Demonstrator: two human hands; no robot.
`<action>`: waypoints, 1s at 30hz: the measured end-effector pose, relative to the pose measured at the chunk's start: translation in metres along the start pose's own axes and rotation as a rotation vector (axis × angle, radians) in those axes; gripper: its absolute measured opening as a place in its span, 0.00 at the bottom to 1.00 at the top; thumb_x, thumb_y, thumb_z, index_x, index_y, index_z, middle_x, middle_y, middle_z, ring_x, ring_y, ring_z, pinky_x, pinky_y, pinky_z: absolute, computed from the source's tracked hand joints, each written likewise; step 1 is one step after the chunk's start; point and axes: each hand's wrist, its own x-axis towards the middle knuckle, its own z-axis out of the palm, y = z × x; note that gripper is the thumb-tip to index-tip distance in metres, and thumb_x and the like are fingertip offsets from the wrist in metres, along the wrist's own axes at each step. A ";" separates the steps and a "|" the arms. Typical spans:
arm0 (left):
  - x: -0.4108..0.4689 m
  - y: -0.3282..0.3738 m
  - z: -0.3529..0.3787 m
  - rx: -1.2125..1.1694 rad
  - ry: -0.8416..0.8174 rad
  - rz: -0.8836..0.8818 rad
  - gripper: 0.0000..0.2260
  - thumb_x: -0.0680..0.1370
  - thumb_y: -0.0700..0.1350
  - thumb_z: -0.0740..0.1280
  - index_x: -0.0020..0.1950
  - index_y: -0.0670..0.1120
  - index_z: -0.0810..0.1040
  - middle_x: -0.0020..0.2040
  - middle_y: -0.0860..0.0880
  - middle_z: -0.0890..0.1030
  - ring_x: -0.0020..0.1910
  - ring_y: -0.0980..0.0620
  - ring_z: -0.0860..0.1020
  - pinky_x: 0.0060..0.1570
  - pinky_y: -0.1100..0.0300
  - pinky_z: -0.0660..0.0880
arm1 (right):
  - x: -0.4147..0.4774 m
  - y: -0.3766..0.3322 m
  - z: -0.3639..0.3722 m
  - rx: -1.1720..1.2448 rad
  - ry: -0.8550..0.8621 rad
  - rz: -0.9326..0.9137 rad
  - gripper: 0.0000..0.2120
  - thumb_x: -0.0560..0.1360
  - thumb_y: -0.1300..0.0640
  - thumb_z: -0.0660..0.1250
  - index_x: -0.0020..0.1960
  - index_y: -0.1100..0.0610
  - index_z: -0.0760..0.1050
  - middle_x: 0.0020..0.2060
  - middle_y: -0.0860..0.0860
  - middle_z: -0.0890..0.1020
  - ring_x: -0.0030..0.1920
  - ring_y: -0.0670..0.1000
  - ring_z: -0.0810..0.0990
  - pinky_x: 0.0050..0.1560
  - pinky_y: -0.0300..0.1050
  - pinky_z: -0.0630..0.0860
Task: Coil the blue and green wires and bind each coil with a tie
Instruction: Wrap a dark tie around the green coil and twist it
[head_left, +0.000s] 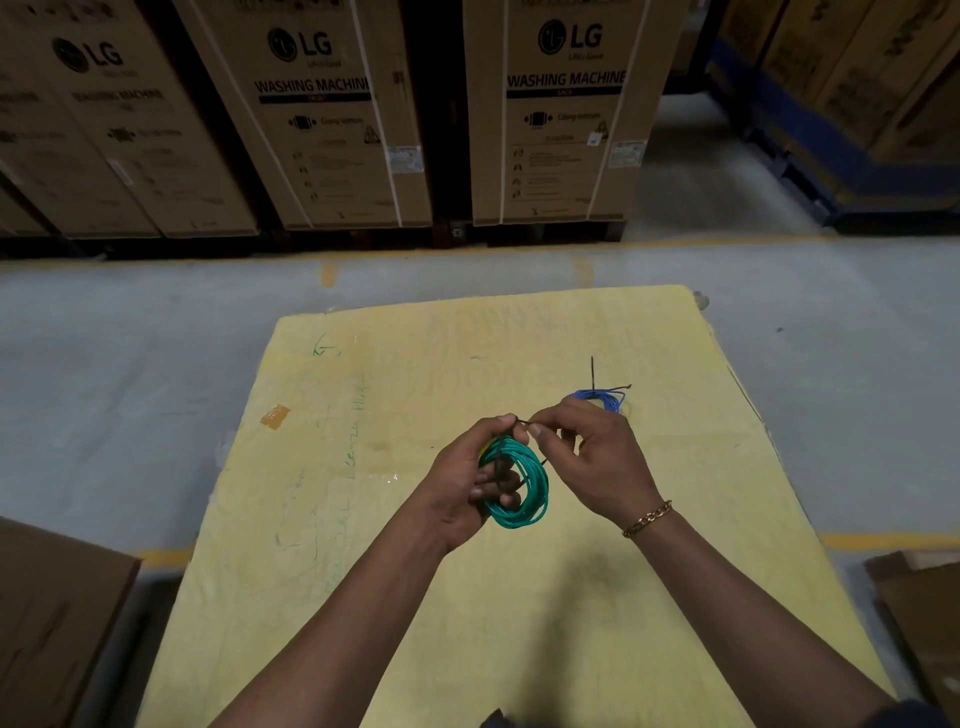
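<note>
My left hand (470, 480) grips a green wire coil (524, 486) above the middle of the yellow table (363, 519). A thin black tie (501, 470) runs round the coil's left side. My right hand (587, 457) pinches the tie's end just above the coil, next to my left thumb. Behind my right hand, the blue wire coil (602, 399) lies on the table, partly hidden. A black tie (592, 371) sticks up from the blue coil.
A strip of brown tape (275, 415) is stuck to the table's left part. Cardboard boxes (566, 114) stand in a row across the aisle. More cardboard (52, 623) sits at the lower left and lower right.
</note>
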 end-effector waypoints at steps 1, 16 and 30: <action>0.000 0.000 0.001 0.001 -0.010 0.003 0.11 0.79 0.51 0.67 0.38 0.49 0.78 0.31 0.49 0.65 0.25 0.53 0.55 0.23 0.63 0.65 | 0.000 -0.001 0.000 0.002 0.013 0.010 0.08 0.75 0.51 0.66 0.43 0.50 0.83 0.34 0.43 0.79 0.33 0.49 0.76 0.37 0.52 0.75; -0.006 -0.017 0.008 -0.076 -0.009 0.052 0.12 0.81 0.51 0.65 0.40 0.48 0.77 0.24 0.52 0.65 0.20 0.56 0.60 0.27 0.62 0.65 | 0.002 -0.014 -0.005 0.050 0.018 0.067 0.10 0.69 0.49 0.65 0.36 0.53 0.79 0.31 0.47 0.80 0.33 0.50 0.76 0.36 0.53 0.76; -0.010 -0.007 -0.008 -0.189 -0.178 0.012 0.08 0.78 0.48 0.65 0.41 0.47 0.79 0.21 0.54 0.60 0.16 0.59 0.57 0.22 0.65 0.63 | -0.001 -0.021 -0.008 0.122 0.042 -0.048 0.04 0.76 0.55 0.70 0.44 0.53 0.83 0.37 0.46 0.80 0.35 0.51 0.77 0.39 0.50 0.76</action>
